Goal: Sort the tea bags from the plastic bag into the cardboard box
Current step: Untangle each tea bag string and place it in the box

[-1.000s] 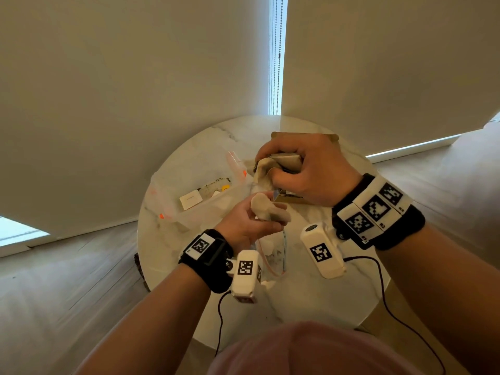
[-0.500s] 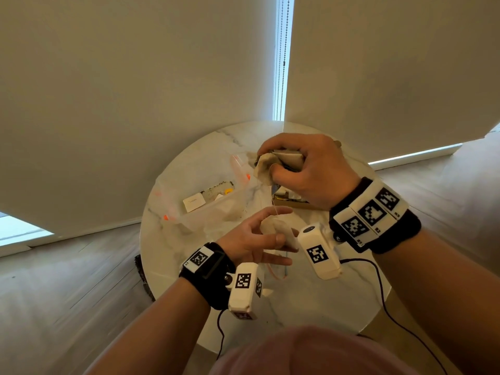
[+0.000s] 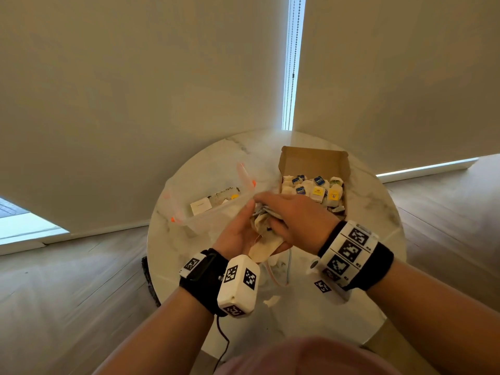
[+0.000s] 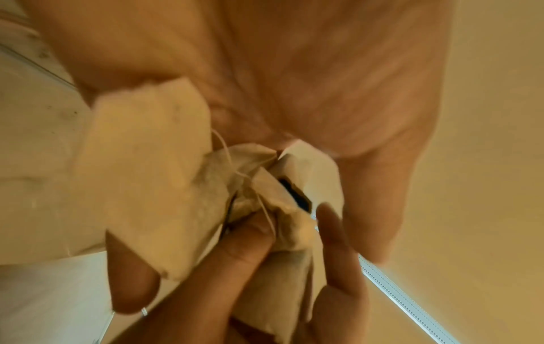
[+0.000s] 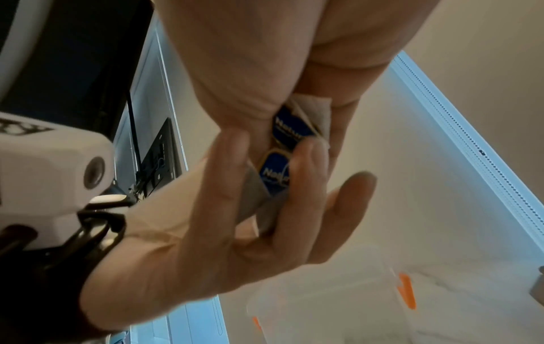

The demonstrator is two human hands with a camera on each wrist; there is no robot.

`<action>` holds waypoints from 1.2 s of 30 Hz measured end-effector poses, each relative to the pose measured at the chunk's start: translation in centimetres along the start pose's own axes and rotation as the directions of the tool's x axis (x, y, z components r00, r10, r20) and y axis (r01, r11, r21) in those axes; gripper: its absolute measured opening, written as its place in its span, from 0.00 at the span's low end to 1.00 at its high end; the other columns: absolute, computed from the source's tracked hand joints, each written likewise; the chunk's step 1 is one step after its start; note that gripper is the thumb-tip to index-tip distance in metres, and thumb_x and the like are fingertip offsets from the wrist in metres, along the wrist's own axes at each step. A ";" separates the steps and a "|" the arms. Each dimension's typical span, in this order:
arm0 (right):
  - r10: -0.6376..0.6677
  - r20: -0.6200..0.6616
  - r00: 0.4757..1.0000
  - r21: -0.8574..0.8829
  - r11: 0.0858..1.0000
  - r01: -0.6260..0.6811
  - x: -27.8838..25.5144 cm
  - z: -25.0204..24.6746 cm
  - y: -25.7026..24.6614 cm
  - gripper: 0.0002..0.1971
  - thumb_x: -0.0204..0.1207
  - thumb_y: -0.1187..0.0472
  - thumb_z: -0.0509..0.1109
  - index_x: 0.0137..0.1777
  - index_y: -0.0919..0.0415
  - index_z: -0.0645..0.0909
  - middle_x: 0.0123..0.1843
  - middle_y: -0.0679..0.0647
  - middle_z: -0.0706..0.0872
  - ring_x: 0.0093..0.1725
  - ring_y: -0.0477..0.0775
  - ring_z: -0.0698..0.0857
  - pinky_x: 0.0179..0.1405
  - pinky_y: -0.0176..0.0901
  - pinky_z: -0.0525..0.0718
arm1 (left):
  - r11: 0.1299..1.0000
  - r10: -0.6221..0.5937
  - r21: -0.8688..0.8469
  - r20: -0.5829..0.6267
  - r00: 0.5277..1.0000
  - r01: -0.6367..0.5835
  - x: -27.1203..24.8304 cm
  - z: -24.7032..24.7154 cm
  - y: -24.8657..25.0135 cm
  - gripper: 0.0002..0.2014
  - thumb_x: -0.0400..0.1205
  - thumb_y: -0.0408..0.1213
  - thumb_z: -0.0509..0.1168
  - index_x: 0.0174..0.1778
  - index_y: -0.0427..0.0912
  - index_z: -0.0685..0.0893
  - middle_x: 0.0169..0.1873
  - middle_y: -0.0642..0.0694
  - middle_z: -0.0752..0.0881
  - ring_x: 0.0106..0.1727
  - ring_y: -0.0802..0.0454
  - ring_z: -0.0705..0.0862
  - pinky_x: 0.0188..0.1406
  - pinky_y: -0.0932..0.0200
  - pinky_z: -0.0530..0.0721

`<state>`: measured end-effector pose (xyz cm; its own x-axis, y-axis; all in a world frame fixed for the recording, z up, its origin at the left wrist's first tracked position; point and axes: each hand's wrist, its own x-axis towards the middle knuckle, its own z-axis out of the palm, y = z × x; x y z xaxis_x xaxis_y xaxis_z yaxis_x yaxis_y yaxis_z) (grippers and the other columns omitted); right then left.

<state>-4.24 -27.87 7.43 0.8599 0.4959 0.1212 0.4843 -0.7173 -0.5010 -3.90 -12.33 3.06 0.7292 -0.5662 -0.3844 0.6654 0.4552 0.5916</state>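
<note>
An open cardboard box at the table's back right holds several tea bags with blue and yellow tags. The clear plastic bag with orange zip ends lies left of it and still holds a few packets. My right hand grips a bunch of tea bags from above, just in front of the box. Blue tags show between its fingers. My left hand is palm up beneath, fingers straight against the bunch. One tea bag lies across its palm.
The round marble table stands against pale roller blinds. A thin cable and small white scraps lie on the table near me. Wooden floor surrounds the table on both sides.
My right hand has drawn the bunch back from over the box, which now shows its contents. My left hand has opened, turned palm up and come up under the bunch.
</note>
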 end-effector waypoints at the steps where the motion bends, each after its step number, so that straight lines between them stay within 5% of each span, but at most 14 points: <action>1: 0.036 0.026 0.999 0.002 0.999 -0.036 -0.1 0.1 0.1 0.16 0.82 0.59 0.63 0.69 0.55 0.71 0.54 0.54 0.87 0.48 0.57 0.86 0.45 0.47 0.81 | 1.000 -0.023 -0.014 -0.021 1.000 0.022 0.0 0.3 0.2 0.22 0.76 0.57 0.67 0.49 0.42 0.94 0.47 0.39 0.91 0.48 0.43 0.91 0.48 0.41 0.90; 4: 0.040 0.021 0.999 0.053 0.998 -0.041 -0.3 0.5 0.7 0.11 0.79 0.58 0.68 0.60 0.55 0.75 0.48 0.53 0.87 0.44 0.56 0.85 0.42 0.45 0.81 | 0.996 -0.086 0.019 -0.079 0.993 0.088 0.4 0.3 0.4 0.29 0.83 0.57 0.56 0.37 0.40 0.94 0.35 0.39 0.90 0.34 0.45 0.91 0.40 0.45 0.90; 9: 0.001 -0.023 1.000 0.157 0.988 0.003 -0.6 1.1 2.4 0.09 0.72 0.57 0.77 0.52 0.52 0.89 0.52 0.53 0.81 0.56 0.51 0.83 0.53 0.48 0.82 | 0.987 -0.149 0.025 -0.177 0.973 0.156 0.8 -0.2 0.4 0.23 0.85 0.55 0.58 0.60 0.39 0.84 0.40 0.36 0.89 0.37 0.41 0.90 0.31 0.48 0.90; 13: 0.089 0.035 0.995 0.181 0.979 -0.094 -0.7 0.8 3.0 0.11 0.72 0.55 0.78 0.54 0.47 0.89 0.48 0.48 0.75 0.59 0.53 0.81 0.57 0.46 0.79 | 0.989 -0.143 0.013 -0.170 0.975 0.147 1.3 0.1 0.2 0.19 0.80 0.51 0.61 0.60 0.45 0.85 0.45 0.36 0.89 0.43 0.39 0.87 0.34 0.46 0.91; 17: 0.112 0.000 0.994 0.177 0.978 -0.110 -0.6 0.6 3.1 0.15 0.70 0.54 0.79 0.58 0.50 0.89 0.47 0.51 0.85 0.48 0.49 0.82 0.50 0.42 0.76 | 0.985 -0.170 -0.022 -0.231 0.958 0.169 1.6 0.2 0.1 0.15 0.87 0.48 0.58 0.57 0.44 0.86 0.43 0.36 0.89 0.38 0.42 0.88 0.33 0.49 0.90; 21: 0.213 0.018 0.977 0.288 0.935 -0.209 -0.7 0.4 3.2 0.22 0.66 0.55 0.82 0.61 0.51 0.84 0.47 0.47 0.89 0.46 0.46 0.87 0.49 0.43 0.85 | 0.984 -0.177 -0.043 -0.223 0.959 0.172 1.7 0.2 0.5 0.22 0.88 0.46 0.59 0.41 0.37 0.93 0.39 0.36 0.90 0.33 0.43 0.88 0.30 0.52 0.90; 25: 0.275 0.069 0.959 0.459 0.845 -0.275 -0.6 0.4 3.8 0.17 0.71 0.64 0.79 0.58 0.53 0.83 0.46 0.48 0.90 0.44 0.46 0.90 0.47 0.46 0.90 | 0.990 -0.140 -0.053 -0.280 0.950 0.130 1.5 -0.2 0.9 0.12 0.87 0.44 0.61 0.53 0.41 0.86 0.42 0.35 0.89 0.38 0.41 0.88 0.31 0.51 0.90; 30: 0.369 -0.022 0.929 0.470 0.824 -0.316 -0.4 0.6 5.0 0.10 0.73 0.70 0.75 0.52 0.58 0.89 0.46 0.48 0.92 0.46 0.43 0.90 0.52 0.45 0.89 | 0.990 -0.136 -0.070 -0.274 0.952 0.122 1.4 -0.7 1.1 0.11 0.86 0.42 0.61 0.57 0.41 0.84 0.45 0.33 0.86 0.40 0.39 0.85 0.31 0.52 0.90; 36: 0.493 -0.155 0.856 0.568 0.753 -0.331 -0.5 0.3 5.3 0.12 0.74 0.70 0.74 0.45 0.49 0.85 0.42 0.46 0.90 0.40 0.39 0.87 0.43 0.30 0.85 | 0.992 -0.099 0.048 -0.277 0.956 0.117 1.2 -1.3 1.2 0.12 0.79 0.42 0.68 0.55 0.40 0.83 0.43 0.38 0.88 0.37 0.44 0.85 0.27 0.56 0.87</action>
<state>-2.14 -31.74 4.43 0.9999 -0.0047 -0.0107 -0.0117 -0.4261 -0.9046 -2.07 -11.54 2.36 0.6752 -0.3961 -0.6223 0.7376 0.3525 0.5759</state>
